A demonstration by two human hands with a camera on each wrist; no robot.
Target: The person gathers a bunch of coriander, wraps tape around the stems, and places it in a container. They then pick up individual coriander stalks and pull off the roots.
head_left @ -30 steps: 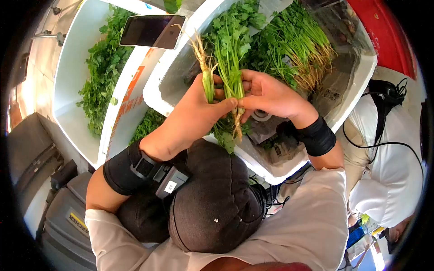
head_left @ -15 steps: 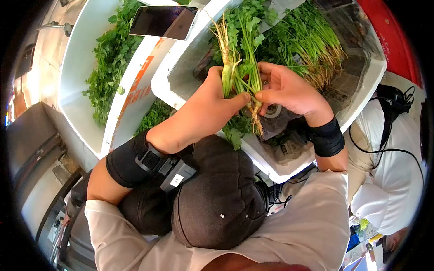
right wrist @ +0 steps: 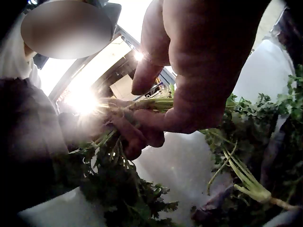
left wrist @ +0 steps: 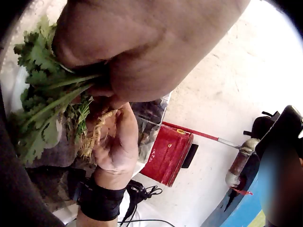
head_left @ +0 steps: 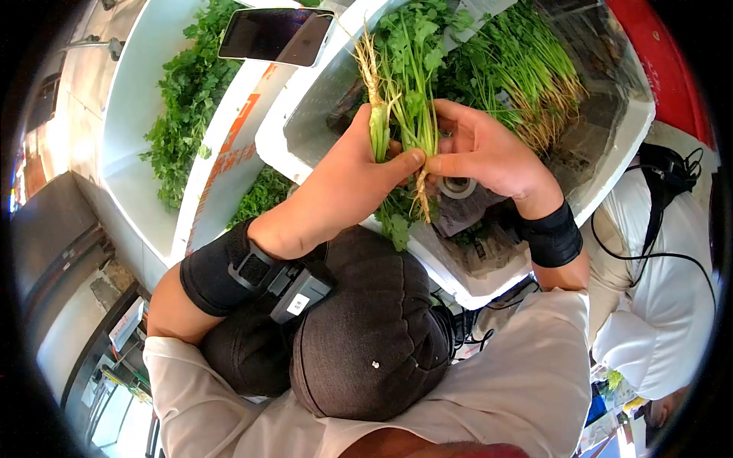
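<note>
In the head view the left hand (head_left: 353, 173) grips a rooted stem bunch (head_left: 378, 122), roots up and leaves hanging below the hand. Its thumb also meets a second bunch of green stems (head_left: 418, 126), whose roots point down. The right hand (head_left: 489, 156) pinches that second bunch near its root end, thumb tip beside the left thumb. Leaves (left wrist: 40, 94) spread out from under the left hand in the left wrist view. The right wrist view has the right hand (right wrist: 194, 71) in front, dark against glare, its fingers at the stems.
Under the hands is a white foam box (head_left: 282, 130) lined with printed sheet, holding a pile of rooted greens (head_left: 527, 84). A phone (head_left: 276, 36) lies on the rim of another foam box (head_left: 126, 153) with greens. A red object (head_left: 664, 69) stands right; another person (head_left: 660, 282) is beyond.
The view has shifted, so hands and boxes appear a little further right than a second ago. The two bunches spread and crossed, then came upright side by side again; both hands kept hold.
</note>
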